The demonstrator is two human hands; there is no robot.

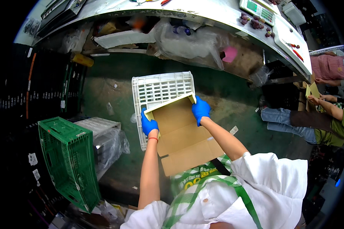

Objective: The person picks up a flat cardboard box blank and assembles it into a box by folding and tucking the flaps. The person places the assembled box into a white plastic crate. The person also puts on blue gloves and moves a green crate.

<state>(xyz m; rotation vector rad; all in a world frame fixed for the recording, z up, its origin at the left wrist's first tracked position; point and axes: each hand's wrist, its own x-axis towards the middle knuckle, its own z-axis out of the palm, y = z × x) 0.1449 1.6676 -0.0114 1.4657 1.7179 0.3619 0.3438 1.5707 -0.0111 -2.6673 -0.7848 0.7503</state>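
Blue gloves, white shirt.

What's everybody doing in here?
Someone in blue gloves is holding an open cardboard box, with the left hand on one side and the right hand on the other. The box has a flap spread out toward the person's apron, and it hides part of a white crate. A green crate is off to the left. Over on the right, another person holds something yellow, and dark grapes lie on the table.
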